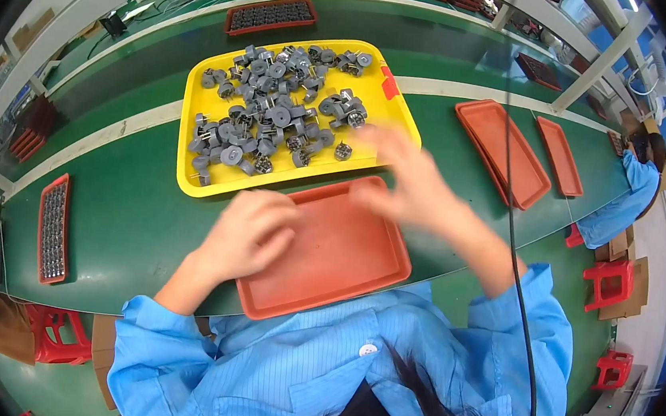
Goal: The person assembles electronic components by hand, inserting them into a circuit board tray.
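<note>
We see the grey cylindrical parts (278, 114) heaped in a yellow tray (368, 91), which lies beyond both hands, on the far side of a shallow red tray (329, 248). The long axes of the two trays run roughly alike, left to right and rising toward the right. We note that the right hand (411, 185) is nearer to the parts: its blurred fingers reach over the yellow tray's near right corner, thumb and fingers parted, with the thumb above the red tray. The left hand (246, 232), well apart from the right, is curled at the red tray's left end; we cannot tell whether it grips or touches anything.

All rest on a green surface (133, 205). At its left we find a narrow tray of small parts (54, 229); at right, overlapping red trays (515, 149) and a slim red tray (562, 158). In the room beyond, we see a co-worker in blue (629, 196) and a red stool (608, 279) standing on a green floor.
</note>
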Available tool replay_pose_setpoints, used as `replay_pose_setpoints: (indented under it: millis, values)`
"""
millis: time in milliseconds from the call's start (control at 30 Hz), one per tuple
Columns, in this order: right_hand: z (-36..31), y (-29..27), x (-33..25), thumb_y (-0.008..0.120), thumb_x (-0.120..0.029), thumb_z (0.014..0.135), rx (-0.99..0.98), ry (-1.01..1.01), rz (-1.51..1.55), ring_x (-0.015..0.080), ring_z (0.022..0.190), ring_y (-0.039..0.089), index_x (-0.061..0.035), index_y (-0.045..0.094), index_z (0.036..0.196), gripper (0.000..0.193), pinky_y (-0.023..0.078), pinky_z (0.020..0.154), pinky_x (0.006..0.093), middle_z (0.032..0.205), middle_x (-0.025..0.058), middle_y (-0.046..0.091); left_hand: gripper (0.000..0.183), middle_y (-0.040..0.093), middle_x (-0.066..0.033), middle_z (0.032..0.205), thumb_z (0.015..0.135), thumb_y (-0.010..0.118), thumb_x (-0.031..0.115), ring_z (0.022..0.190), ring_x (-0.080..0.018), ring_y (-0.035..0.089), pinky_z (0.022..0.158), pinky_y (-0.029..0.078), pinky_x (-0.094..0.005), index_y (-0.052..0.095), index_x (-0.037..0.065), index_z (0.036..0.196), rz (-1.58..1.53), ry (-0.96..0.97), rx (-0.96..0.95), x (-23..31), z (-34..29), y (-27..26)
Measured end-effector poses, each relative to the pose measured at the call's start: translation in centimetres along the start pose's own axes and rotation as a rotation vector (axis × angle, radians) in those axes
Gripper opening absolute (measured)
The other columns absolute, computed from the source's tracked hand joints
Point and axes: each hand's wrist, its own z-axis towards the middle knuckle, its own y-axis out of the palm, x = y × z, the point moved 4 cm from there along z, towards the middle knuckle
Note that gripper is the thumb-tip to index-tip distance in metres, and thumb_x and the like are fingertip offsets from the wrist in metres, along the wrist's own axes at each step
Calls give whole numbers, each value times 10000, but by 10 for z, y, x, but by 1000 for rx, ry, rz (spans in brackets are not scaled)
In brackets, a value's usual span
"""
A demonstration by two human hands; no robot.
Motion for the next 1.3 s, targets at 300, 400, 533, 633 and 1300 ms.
replay_pose_setpoints:
  millis: [300, 400, 533, 633, 1300]
  values:
    - [82, 67, 119, 823, -229, 615, -197, 311, 47, 353, 1213, 551, -122, 508, 1362, 818, 435, 1054, 411, 1248, 165, 616, 196, 638, -94, 1097, 882, 646, 138, 1068, -279, 605, 942, 488, -397, 658, 39, 1051, -85, 62, -209, -10, 22, 33]
    - [79, 71, 113, 821, -206, 608, -234, 336, 78, 353, 1210, 547, -119, 516, 1342, 800, 441, 1045, 413, 1227, 160, 608, 197, 646, -104, 1081, 887, 641, 139, 1049, -287, 615, 935, 494, -393, 658, 32, 1052, -105, 3, -170, -13, 20, 31]
    - [88, 64, 109, 818, -156, 614, -235, 188, 41, 354, 1189, 551, -116, 502, 1349, 801, 451, 1029, 410, 1207, 156, 599, 214, 664, -125, 1055, 873, 665, 122, 1005, -299, 635, 901, 513, -399, 667, 33, 1068, -221, -122, -145, -21, 20, 28]
    - [108, 72, 96, 818, -158, 614, -556, 275, -57, 356, 1220, 533, -124, 493, 1357, 812, 452, 1026, 404, 1263, 166, 583, 215, 670, -129, 1047, 876, 666, 124, 1004, -309, 637, 894, 515, -396, 668, 28, 1068, -244, -131, -150, -22, 21, 29]
    - [-17, 68, -36, 842, -95, 678, -197, 52, 267, 357, 1153, 547, -77, 532, 1095, 521, 507, 924, 417, 1216, 138, 527, 209, 635, -89, 866, 883, 723, 79, 749, -147, 682, 655, 565, -285, 534, 4, 934, -689, -649, -33, -5, 10, 14]
